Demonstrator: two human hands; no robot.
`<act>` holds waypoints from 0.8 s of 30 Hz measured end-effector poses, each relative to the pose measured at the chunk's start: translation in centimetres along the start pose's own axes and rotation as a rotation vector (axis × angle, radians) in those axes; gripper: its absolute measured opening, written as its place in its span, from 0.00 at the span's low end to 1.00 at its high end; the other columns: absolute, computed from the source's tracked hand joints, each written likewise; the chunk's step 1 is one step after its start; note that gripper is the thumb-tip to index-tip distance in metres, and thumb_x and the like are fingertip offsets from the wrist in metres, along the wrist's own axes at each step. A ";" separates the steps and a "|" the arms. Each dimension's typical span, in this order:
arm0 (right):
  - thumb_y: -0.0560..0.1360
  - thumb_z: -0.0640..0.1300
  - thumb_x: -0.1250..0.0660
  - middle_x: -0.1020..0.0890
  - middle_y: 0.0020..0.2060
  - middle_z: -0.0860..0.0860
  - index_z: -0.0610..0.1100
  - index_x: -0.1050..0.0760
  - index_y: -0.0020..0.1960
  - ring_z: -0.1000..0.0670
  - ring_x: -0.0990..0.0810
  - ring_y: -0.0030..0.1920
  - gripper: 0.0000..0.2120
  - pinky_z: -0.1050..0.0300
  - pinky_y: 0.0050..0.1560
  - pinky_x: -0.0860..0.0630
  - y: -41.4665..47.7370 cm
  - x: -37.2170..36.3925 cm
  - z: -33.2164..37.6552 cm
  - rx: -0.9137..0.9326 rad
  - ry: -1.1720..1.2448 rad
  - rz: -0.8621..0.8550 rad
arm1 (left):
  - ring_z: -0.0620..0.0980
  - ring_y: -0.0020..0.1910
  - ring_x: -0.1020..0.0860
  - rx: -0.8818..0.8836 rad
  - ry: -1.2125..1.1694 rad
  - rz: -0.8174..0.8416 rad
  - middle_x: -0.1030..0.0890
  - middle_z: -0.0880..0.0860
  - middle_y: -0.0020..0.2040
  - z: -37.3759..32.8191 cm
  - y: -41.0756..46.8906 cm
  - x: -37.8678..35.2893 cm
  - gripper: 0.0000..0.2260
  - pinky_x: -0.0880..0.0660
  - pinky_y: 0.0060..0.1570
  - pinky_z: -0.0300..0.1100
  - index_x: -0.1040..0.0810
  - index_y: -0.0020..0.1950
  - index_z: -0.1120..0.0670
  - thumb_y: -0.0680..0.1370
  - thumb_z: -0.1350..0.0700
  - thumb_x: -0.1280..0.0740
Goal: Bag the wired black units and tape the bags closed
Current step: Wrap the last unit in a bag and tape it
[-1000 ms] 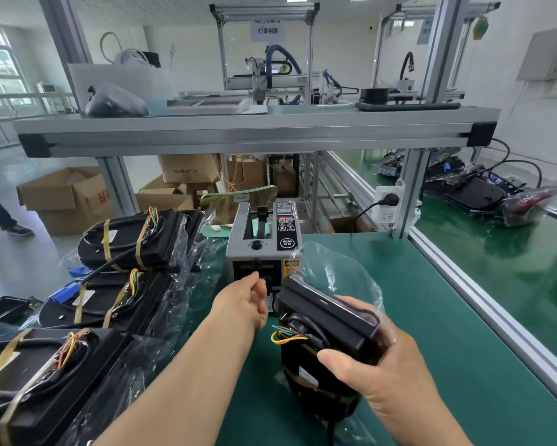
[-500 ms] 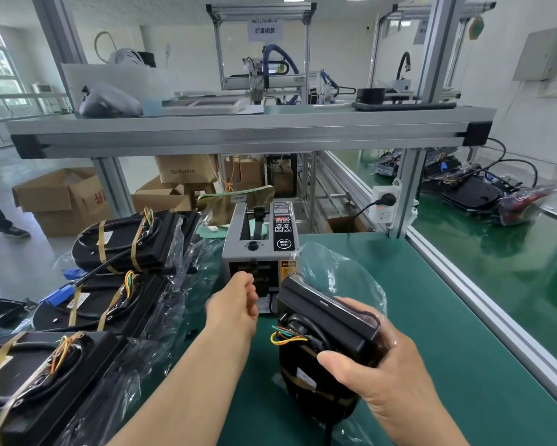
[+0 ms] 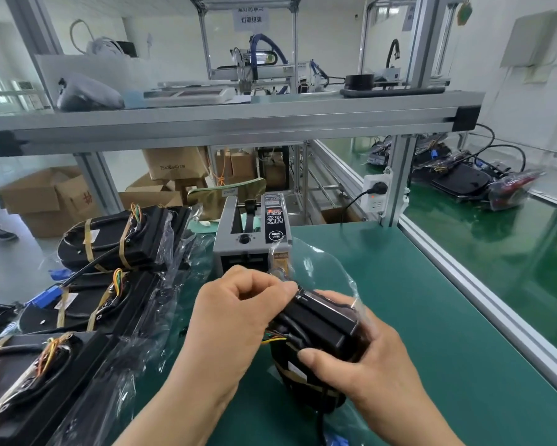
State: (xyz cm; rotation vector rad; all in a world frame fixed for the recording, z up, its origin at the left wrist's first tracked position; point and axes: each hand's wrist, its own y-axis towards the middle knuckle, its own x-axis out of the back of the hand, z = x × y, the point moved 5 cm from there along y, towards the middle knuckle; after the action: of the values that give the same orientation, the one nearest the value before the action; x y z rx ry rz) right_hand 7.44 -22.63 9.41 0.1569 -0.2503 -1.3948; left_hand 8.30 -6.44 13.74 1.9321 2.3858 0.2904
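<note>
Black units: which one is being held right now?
The bagged unit right of centre: the right hand grips it and the left hand pinches a clear strip at its top. The units at left lie untouched.

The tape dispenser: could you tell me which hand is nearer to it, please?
Left. The left hand, pinching a clear strip, is just in front of the tape dispenser; the right hand is lower and further right, gripping the bagged black unit.
</note>
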 end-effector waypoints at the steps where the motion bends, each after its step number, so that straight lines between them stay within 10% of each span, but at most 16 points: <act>1: 0.59 0.40 0.23 0.13 0.45 0.53 0.62 0.20 0.52 0.54 0.15 0.45 0.26 0.68 0.42 0.22 -0.1 -0.1 0.1 -0.001 0.004 0.001 | 0.43 0.38 0.19 0.002 0.002 -0.003 0.18 0.50 0.40 0.0 0.1 -0.1 0.05 0.26 0.35 0.30 0.16 0.34 0.54 0.67 0.53 0.25; 11: 0.59 0.39 0.23 0.14 0.43 0.51 0.61 0.19 0.51 0.49 0.15 0.44 0.25 0.67 0.40 0.22 -0.4 -0.6 0.8 0.021 -0.006 -0.015 | 0.49 0.39 0.19 0.086 0.026 -0.020 0.17 0.55 0.42 1.4 0.0 -0.6 0.06 0.23 0.43 0.45 0.17 0.32 0.53 0.69 0.57 0.24; 24: 0.59 0.40 0.23 0.14 0.42 0.53 0.60 0.19 0.52 0.53 0.16 0.42 0.25 0.67 0.39 0.22 -0.6 -0.8 0.8 -0.014 -0.029 -0.010 | 0.41 0.31 0.23 0.058 0.112 -0.084 0.20 0.44 0.33 1.8 -0.1 -0.4 0.06 0.28 0.38 0.41 0.18 0.31 0.49 0.66 0.52 0.24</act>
State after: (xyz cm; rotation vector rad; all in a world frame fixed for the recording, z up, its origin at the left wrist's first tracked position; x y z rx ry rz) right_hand 6.52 -21.96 10.00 0.1258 -0.2642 -1.4092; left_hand 8.61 -6.64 11.92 1.8801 2.5659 0.3367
